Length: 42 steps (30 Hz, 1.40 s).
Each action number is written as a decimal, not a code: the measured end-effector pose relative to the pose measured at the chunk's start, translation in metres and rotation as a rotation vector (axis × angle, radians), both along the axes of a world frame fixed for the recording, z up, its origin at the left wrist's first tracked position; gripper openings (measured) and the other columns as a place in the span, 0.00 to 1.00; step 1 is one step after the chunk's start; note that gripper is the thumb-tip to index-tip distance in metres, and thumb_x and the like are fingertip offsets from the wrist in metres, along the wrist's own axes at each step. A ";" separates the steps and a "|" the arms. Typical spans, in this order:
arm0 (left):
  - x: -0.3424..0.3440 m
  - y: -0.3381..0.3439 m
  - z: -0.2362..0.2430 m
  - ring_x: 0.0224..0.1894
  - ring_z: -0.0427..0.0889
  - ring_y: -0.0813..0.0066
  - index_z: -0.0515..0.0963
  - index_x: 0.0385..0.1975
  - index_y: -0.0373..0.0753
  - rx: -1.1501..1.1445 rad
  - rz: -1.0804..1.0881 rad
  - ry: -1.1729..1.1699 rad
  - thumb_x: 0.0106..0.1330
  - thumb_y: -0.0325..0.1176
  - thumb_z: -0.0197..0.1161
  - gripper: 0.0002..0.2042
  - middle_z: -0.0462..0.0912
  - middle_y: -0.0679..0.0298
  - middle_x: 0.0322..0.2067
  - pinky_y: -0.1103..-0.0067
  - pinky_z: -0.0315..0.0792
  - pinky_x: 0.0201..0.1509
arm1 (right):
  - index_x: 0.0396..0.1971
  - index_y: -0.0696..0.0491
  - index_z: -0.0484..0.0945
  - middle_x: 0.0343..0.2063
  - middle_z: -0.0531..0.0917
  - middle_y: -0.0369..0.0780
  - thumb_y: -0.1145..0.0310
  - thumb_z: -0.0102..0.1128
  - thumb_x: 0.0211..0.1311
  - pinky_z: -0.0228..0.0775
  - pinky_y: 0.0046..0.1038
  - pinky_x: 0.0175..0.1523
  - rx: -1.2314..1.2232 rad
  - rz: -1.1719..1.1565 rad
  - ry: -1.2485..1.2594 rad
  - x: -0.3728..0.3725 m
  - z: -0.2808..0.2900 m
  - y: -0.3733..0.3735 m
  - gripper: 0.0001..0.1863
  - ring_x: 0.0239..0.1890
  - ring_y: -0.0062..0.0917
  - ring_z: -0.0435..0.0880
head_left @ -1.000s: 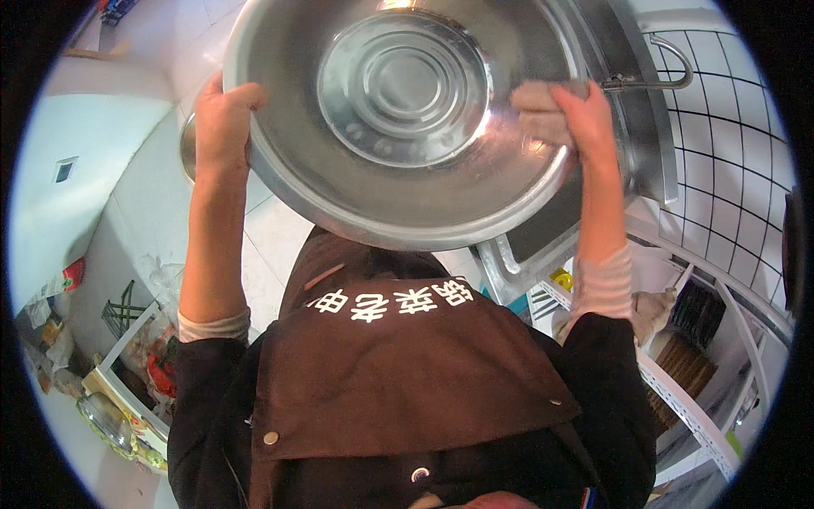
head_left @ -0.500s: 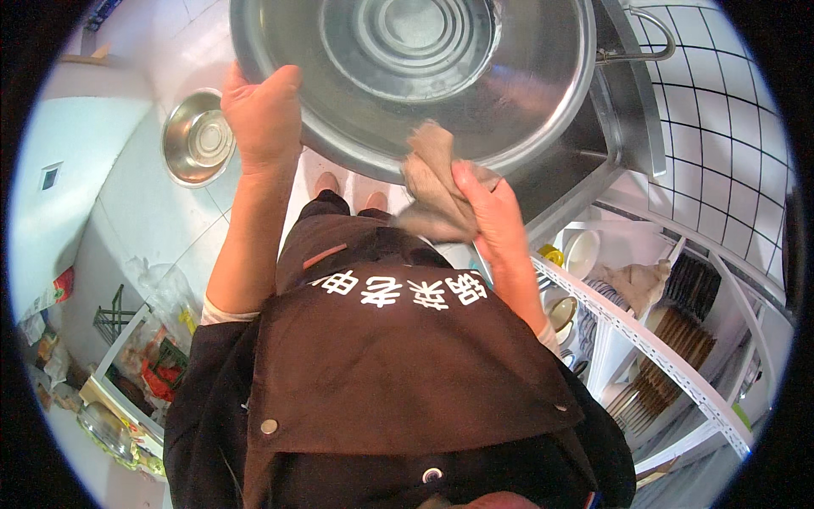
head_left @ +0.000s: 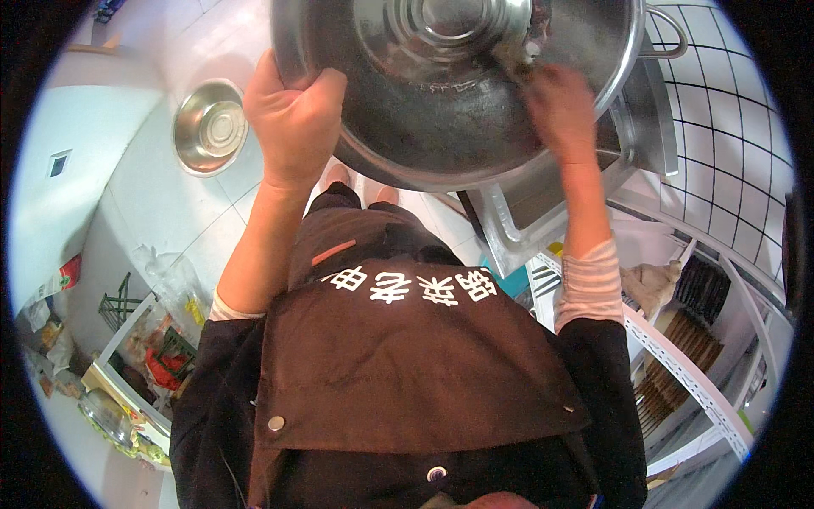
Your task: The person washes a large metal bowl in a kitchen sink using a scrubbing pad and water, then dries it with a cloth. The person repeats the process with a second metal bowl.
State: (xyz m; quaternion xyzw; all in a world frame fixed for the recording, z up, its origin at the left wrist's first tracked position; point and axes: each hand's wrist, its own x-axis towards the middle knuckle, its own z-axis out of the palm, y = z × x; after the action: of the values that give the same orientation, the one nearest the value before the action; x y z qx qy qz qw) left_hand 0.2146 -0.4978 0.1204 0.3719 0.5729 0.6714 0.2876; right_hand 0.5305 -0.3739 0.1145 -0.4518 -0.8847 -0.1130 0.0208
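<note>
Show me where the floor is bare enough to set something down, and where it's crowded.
Bare tiled floor shows between the small steel bowl and the clear plastic bag, and again beyond that bowl, left of the large basin. Crowded: the white shelf at right and the filled white-edged container at lower left.

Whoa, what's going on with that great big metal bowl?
Someone in a brown apron is gripping the near-left rim of the big metal basin with the left hand. The right hand, blurred, is over its inside, with what looks like a cloth. A smaller metal basin sits on the floor to the left.
</note>
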 end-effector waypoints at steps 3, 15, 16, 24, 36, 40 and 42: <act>0.001 -0.002 0.006 0.34 0.80 0.82 0.79 0.40 0.32 0.043 0.006 -0.033 0.54 0.19 0.63 0.12 0.84 0.67 0.34 0.84 0.73 0.42 | 0.51 0.53 0.78 0.60 0.72 0.47 0.51 0.50 0.67 0.59 0.51 0.65 -0.086 -0.072 -0.222 -0.021 -0.043 -0.053 0.24 0.64 0.42 0.69; 0.014 0.011 -0.006 0.27 0.73 0.84 0.75 0.26 0.31 0.098 0.013 0.199 0.53 0.19 0.58 0.02 0.79 0.71 0.26 0.84 0.70 0.34 | 0.57 0.60 0.72 0.61 0.70 0.55 0.66 0.43 0.71 0.59 0.41 0.68 -1.041 0.202 1.377 -0.190 0.004 -0.057 0.20 0.62 0.51 0.69; 0.015 0.011 -0.007 0.27 0.73 0.84 0.75 0.26 0.31 0.099 0.002 0.222 0.53 0.19 0.58 0.02 0.79 0.70 0.26 0.84 0.70 0.34 | 0.57 0.60 0.72 0.61 0.71 0.54 0.68 0.43 0.71 0.60 0.41 0.67 -0.912 0.236 1.298 -0.195 0.002 -0.049 0.19 0.61 0.52 0.70; -0.002 0.009 0.008 0.32 0.77 0.83 0.78 0.36 0.31 -0.053 -0.005 -0.043 0.54 0.18 0.59 0.10 0.82 0.68 0.31 0.85 0.72 0.38 | 0.63 0.46 0.72 0.59 0.72 0.51 0.54 0.43 0.72 0.61 0.43 0.65 -0.720 0.177 0.389 -0.104 -0.047 -0.066 0.24 0.61 0.46 0.70; -0.047 0.042 0.050 0.40 0.83 0.75 0.80 0.45 0.32 0.084 -0.212 0.260 0.58 0.19 0.62 0.14 0.86 0.61 0.38 0.79 0.76 0.49 | 0.67 0.55 0.64 0.66 0.65 0.54 0.40 0.56 0.61 0.51 0.47 0.71 -0.873 0.161 0.638 -0.137 -0.010 -0.094 0.42 0.70 0.47 0.60; -0.069 0.054 0.076 0.40 0.83 0.71 0.80 0.45 0.33 -0.118 -0.169 0.290 0.60 0.24 0.64 0.13 0.85 0.60 0.39 0.77 0.75 0.50 | 0.68 0.52 0.62 0.64 0.67 0.49 0.44 0.67 0.50 0.56 0.44 0.66 -0.712 0.345 0.582 -0.134 -0.005 -0.096 0.48 0.66 0.44 0.65; -0.039 0.064 0.104 0.44 0.82 0.67 0.75 0.56 0.34 -0.244 -0.162 0.263 0.56 0.22 0.57 0.23 0.83 0.55 0.44 0.73 0.76 0.50 | 0.67 0.51 0.65 0.61 0.71 0.47 0.47 0.67 0.47 0.58 0.43 0.63 -0.646 0.351 0.380 -0.110 -0.012 -0.082 0.46 0.63 0.42 0.68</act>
State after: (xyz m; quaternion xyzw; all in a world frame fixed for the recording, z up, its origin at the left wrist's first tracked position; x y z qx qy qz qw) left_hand 0.1754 -0.4338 0.2244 0.4636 0.6509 0.5174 0.3061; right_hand 0.4202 -0.4562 0.1022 -0.2904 -0.9186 0.2612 0.0600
